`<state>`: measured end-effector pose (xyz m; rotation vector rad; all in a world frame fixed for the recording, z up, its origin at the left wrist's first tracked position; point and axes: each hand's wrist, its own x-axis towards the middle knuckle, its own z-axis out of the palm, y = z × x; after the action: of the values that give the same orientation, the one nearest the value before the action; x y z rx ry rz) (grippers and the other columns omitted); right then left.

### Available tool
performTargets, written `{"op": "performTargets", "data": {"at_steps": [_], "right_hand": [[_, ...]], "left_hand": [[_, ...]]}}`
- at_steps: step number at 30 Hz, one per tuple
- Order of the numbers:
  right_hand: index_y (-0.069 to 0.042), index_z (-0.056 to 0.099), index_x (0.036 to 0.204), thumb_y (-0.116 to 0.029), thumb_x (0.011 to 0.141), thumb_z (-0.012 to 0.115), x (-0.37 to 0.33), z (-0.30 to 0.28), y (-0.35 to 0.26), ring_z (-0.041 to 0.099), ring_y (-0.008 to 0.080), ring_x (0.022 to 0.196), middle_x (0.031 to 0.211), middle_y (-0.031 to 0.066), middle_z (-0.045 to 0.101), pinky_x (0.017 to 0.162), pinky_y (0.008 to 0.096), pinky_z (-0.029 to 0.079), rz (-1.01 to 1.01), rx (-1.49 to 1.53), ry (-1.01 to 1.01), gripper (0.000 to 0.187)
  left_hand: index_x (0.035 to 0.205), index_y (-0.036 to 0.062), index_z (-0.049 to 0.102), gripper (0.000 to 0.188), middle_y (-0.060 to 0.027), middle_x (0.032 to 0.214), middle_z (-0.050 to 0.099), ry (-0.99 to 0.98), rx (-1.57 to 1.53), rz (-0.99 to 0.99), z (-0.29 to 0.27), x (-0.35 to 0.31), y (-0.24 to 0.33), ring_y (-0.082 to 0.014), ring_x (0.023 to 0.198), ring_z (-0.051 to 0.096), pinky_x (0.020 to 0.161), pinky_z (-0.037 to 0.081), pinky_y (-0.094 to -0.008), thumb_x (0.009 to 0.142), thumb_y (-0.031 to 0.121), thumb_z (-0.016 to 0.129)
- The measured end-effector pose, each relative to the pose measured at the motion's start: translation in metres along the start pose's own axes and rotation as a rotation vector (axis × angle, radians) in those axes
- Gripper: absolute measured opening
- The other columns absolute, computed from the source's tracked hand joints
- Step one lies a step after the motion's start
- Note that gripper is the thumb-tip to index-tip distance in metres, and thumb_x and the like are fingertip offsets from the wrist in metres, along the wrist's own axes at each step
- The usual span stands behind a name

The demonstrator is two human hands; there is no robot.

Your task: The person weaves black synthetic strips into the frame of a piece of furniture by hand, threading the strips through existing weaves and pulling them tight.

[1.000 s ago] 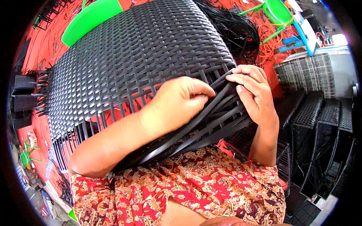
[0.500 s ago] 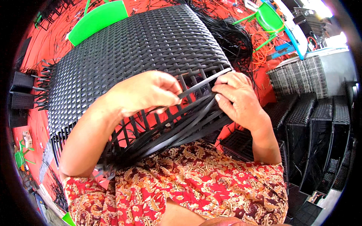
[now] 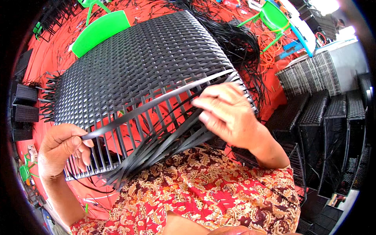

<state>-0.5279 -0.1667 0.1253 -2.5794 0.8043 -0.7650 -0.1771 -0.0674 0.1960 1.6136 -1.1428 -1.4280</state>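
Note:
A black woven panel of flat plastic strips lies in front of me. Its near part is an open lattice of bare strips with red floor showing through. My left hand is closed in a pinch on the end of a long grey-black strip. From there the strip stretches diagonally across the lattice to the panel's right edge. My right hand, slightly blurred, lies over a bundle of loose black strips near that edge. Its thumb and forefinger are apart, and I see nothing gripped between them.
Beyond the panel stand a green chair and another green chair. Loose black strips heap on the red floor at the far right. Black woven pieces stand stacked to my right, below a grey woven panel. Orange cord lies nearby.
My left hand has moved left and nearer to me, drawing the strip out across the lattice. My right hand has shifted slightly left and nearer, off the panel's right edge.

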Motion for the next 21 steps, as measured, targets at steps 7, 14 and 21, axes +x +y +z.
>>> {"op": "performTargets", "data": {"at_steps": [7,14,21], "right_hand": [[-0.003,0.045,0.127,-0.021,0.095,0.050,0.040,0.015,-0.054,0.053,0.0082,0.073,0.082,0.0013,0.054,0.061,0.0211,0.043,0.304,1.649,-0.105,0.037],[0.006,0.057,0.101,-0.017,0.092,0.051,0.035,-0.094,0.090,0.038,0.0088,0.054,0.062,0.0000,0.047,0.053,0.0243,0.032,0.290,1.219,0.671,0.025],[0.003,0.056,0.100,-0.022,0.095,0.048,-0.021,-0.137,0.205,0.044,0.0076,0.053,0.065,-0.0005,0.052,0.049,0.0217,0.035,0.683,1.218,0.907,0.027]], "left_hand": [[0.087,0.0010,0.060,0.019,-0.0047,0.067,0.063,-0.520,0.048,0.034,0.083,0.048,0.051,-0.0087,0.052,0.059,0.042,0.042,-0.0168,0.094,0.015,0.049],[0.090,0.0016,0.058,0.019,-0.0044,0.068,0.062,-0.291,0.269,0.230,0.061,0.067,0.008,-0.0092,0.053,0.059,0.045,0.044,-0.0187,0.095,0.017,0.046],[0.086,0.0009,0.058,0.025,-0.0017,0.061,0.056,-0.106,0.340,0.030,0.020,0.080,-0.027,-0.0058,0.044,0.051,0.041,0.040,-0.0192,0.095,0.020,0.045]]}}
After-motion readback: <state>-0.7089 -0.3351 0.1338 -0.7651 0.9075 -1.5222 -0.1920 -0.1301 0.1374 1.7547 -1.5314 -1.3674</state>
